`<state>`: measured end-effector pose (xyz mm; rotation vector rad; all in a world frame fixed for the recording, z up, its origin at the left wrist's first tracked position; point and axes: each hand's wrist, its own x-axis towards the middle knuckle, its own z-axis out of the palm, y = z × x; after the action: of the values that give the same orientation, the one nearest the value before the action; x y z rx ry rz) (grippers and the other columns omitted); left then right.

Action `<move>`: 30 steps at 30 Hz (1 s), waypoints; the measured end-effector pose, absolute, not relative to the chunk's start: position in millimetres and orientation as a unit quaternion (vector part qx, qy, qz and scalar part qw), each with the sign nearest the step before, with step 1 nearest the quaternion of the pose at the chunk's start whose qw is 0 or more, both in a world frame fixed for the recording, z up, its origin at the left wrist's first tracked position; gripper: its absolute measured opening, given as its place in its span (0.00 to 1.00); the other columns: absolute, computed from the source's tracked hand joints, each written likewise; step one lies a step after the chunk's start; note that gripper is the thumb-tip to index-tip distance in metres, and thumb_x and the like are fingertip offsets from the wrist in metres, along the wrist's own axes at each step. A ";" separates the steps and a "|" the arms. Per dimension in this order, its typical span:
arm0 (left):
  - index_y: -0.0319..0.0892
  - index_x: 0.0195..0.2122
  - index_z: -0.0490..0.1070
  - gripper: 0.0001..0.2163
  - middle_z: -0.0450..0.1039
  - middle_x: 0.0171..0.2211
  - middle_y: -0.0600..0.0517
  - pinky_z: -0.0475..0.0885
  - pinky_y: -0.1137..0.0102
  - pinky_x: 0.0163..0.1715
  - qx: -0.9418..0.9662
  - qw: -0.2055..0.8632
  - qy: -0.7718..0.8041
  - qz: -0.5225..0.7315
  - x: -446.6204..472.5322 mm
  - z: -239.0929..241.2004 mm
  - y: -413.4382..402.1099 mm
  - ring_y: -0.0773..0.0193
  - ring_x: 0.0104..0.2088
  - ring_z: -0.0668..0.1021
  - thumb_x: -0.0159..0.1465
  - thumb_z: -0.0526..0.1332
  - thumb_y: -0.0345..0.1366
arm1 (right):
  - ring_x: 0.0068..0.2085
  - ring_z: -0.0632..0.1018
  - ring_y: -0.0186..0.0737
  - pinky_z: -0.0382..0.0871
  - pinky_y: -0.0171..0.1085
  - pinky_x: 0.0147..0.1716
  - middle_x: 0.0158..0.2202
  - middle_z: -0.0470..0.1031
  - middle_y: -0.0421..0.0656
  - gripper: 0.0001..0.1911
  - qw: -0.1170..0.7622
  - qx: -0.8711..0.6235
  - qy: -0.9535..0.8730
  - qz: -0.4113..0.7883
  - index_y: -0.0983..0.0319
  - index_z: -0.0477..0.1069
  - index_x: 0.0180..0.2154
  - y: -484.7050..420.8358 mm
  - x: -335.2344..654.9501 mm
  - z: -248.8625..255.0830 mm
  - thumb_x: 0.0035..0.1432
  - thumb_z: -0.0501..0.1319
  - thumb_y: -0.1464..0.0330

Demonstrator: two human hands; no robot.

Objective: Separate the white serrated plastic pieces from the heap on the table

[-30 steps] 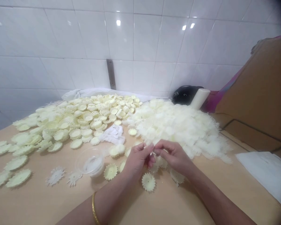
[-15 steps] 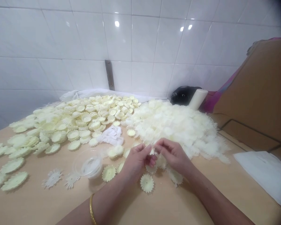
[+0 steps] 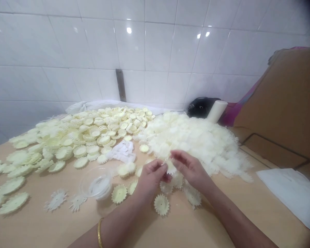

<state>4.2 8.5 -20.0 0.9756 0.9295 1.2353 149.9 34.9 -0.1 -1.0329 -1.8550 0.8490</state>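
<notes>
My left hand [image 3: 152,177] is closed, its thumb and fingers pinching a small white scalloped flower piece [image 3: 171,167], partly hidden by the fingers. Just to the right, my right hand [image 3: 189,168] is half curled beside that piece, with a gap between thumb and forefinger and nothing visible in it. Below the hands a pale yellow toothed disc [image 3: 161,205] with a hole in its middle lies flat on the table. More yellow discs [image 3: 119,194] lie left of my left wrist. White thin pieces [image 3: 192,194] lie under my right hand.
A clear plastic tub [image 3: 96,184] holds something white. Behind it spread a heap of yellow discs [image 3: 93,132] and a crumpled white cloth [image 3: 122,151]. A heap of white pieces [image 3: 196,137] lies right, near a white roll [image 3: 217,112], a black item [image 3: 203,106] and a cardboard box [image 3: 281,113].
My right thumb and forefinger have parted and drawn slightly away from the white piece, showing more of it. My left hand keeps its pinch. The view has tilted slightly.
</notes>
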 end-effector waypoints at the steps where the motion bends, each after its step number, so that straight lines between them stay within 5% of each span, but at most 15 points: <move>1: 0.38 0.25 0.69 0.09 0.68 0.20 0.52 0.66 0.72 0.27 0.428 0.607 0.405 0.533 3.8 -20.7 8.5 0.68 0.23 0.72 0.53 0.61 0.40 | 0.34 0.71 0.37 0.66 0.36 0.34 0.34 0.71 0.44 0.13 0.396 -0.401 -0.741 0.365 0.63 0.67 0.40 34.3 149.3 0.5 0.54 0.55 0.62; 6: 0.38 0.25 0.70 0.11 0.69 0.18 0.51 0.65 0.73 0.24 0.431 0.599 0.429 0.522 3.8 -24.3 9.3 0.69 0.20 0.70 0.52 0.61 0.41 | 0.24 0.65 0.31 0.61 0.32 0.25 0.21 0.62 0.37 0.13 0.394 -0.391 -0.722 0.413 0.63 0.61 0.23 30.5 145.6 2.0 0.56 0.52 0.62; 13: 0.39 0.25 0.68 0.11 0.70 0.21 0.51 0.66 0.72 0.26 0.430 0.624 0.412 0.506 4.7 -17.7 5.5 0.69 0.22 0.71 0.54 0.59 0.43 | 0.21 0.56 0.29 0.52 0.30 0.20 0.19 0.50 0.34 0.18 0.412 -0.421 -0.730 0.347 0.61 0.49 0.20 31.3 144.3 -3.3 0.56 0.50 0.60; 23: 0.38 0.21 0.65 0.09 0.66 0.17 0.54 0.64 0.73 0.24 0.398 0.625 0.420 0.524 6.5 -17.9 7.3 0.70 0.20 0.70 0.51 0.62 0.37 | 0.24 0.60 0.30 0.57 0.31 0.24 0.20 0.55 0.35 0.14 0.435 -0.416 -0.701 0.382 0.62 0.57 0.22 32.9 141.2 -4.5 0.56 0.52 0.61; 30: 0.39 0.26 0.66 0.11 0.65 0.20 0.54 0.65 0.72 0.25 0.384 0.649 0.406 0.516 5.6 -17.2 5.7 0.69 0.21 0.71 0.52 0.62 0.42 | 0.24 0.64 0.31 0.58 0.32 0.25 0.20 0.60 0.37 0.13 0.411 -0.414 -0.761 0.284 0.62 0.60 0.23 30.0 140.2 -6.0 0.58 0.49 0.65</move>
<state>5.6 5.7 -17.2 0.8733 0.9227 1.1737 140.2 30.0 -6.0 -1.0430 -1.9162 0.7140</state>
